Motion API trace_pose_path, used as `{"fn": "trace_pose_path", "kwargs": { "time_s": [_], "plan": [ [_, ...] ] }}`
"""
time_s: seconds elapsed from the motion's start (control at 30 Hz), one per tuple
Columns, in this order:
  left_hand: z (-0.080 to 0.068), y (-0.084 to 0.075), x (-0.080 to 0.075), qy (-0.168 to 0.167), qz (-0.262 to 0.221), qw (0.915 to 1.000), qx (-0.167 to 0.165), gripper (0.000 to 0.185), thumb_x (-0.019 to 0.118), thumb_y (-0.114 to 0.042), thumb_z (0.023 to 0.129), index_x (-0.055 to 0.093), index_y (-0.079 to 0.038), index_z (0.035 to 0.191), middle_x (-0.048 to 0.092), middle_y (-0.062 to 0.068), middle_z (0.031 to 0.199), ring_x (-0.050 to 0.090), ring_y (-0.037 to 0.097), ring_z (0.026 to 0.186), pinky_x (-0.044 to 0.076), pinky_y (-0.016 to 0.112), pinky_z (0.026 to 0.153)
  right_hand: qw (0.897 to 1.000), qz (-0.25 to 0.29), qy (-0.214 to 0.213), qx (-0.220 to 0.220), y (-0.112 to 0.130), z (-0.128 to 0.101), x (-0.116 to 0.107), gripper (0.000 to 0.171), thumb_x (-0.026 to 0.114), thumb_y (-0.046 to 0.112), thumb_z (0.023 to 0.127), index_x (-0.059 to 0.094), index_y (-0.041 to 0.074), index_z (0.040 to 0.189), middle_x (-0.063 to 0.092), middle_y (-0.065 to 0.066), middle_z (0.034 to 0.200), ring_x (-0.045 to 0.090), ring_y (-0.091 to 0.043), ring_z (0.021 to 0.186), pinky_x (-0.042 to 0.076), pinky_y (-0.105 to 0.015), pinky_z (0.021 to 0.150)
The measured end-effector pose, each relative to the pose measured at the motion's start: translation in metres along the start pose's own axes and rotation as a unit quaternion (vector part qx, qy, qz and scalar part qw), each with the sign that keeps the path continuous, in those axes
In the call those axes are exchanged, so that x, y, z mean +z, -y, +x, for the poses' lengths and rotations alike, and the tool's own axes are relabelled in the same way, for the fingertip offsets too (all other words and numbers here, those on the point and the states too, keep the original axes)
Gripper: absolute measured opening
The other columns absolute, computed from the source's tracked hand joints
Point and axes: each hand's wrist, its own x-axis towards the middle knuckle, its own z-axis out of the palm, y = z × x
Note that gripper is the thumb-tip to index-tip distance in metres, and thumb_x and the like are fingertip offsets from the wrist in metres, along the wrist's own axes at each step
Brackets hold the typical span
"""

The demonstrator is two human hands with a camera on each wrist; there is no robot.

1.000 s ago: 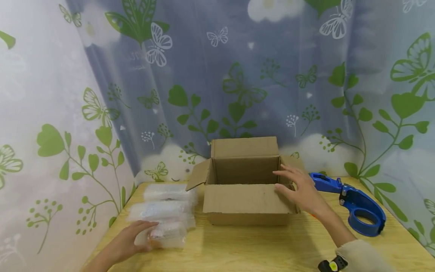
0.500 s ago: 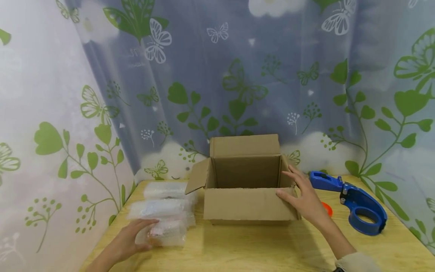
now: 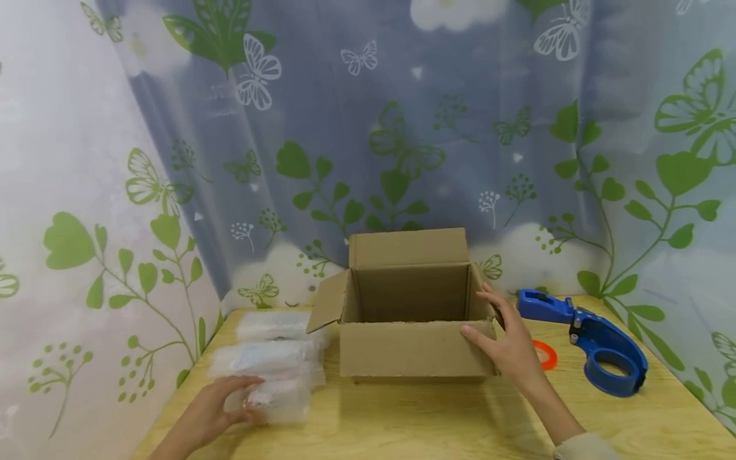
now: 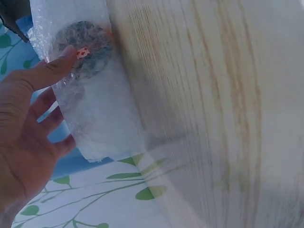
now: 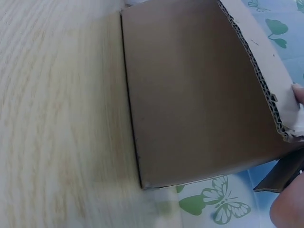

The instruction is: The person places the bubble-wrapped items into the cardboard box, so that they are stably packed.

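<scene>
In the head view, my left hand (image 3: 207, 412) holds the near end of a clear bubble-wrapped package (image 3: 287, 401), thumb on one side and fingers on the other. The left wrist view shows the thumb on its wrap near a small red-and-white patch, over dark contents that are too blurred to name; the fingertips are partly hidden by the package. An open cardboard box (image 3: 414, 350) stands at the middle of the table. My right hand (image 3: 514, 351) spans its front right corner, thumb on the front flap and fingers along the right flap.
More bubble-wrapped packages (image 3: 264, 356) lie in a row behind the held one, left of the box. Right of the box are an orange-red tape roll (image 3: 547, 355) and a blue tape dispenser (image 3: 615, 364). A patterned curtain (image 3: 402, 128) hangs behind the wooden table (image 3: 402, 425).
The box's front flap has swung lower, and my right hand has come down onto the front right corner. My left hand stays at the package. The head view has shifted slightly.
</scene>
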Motion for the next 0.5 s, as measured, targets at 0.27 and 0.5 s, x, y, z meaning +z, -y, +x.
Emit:
{"fn": "trace_pose_path", "kwargs": {
  "time_s": [0.27, 0.5],
  "plan": [
    [0.005, -0.008, -0.019, 0.022, -0.046, 0.9974, -0.051, 0.062, 0.094, -0.027, 0.069, 0.074, -0.022, 0.128, 0.076, -0.004, 0.12, 0.071, 0.018, 0.109, 0.059, 0.032, 0.087, 1.0, 0.008, -0.025, -0.007, -0.003, -0.003, 0.002, 0.07, 0.081, 0.016, 0.092, 0.047, 0.008, 0.152, 0.03, -0.009, 0.169, 0.023, -0.043, 0.155, 0.022, -0.077, 0.114],
    [0.021, -0.02, -0.053, 0.011, -0.055, 0.9934, -0.1, 0.057, 0.089, -0.025, 0.08, 0.068, -0.021, 0.133, 0.076, 0.001, 0.121, 0.071, 0.03, 0.108, 0.059, 0.046, 0.085, 0.999, 0.006, -0.034, -0.02, -0.008, -0.001, 0.007, 0.069, 0.082, 0.012, 0.091, 0.048, 0.007, 0.151, 0.032, -0.008, 0.169, 0.025, -0.043, 0.154, 0.024, -0.074, 0.116]
  ]
}}
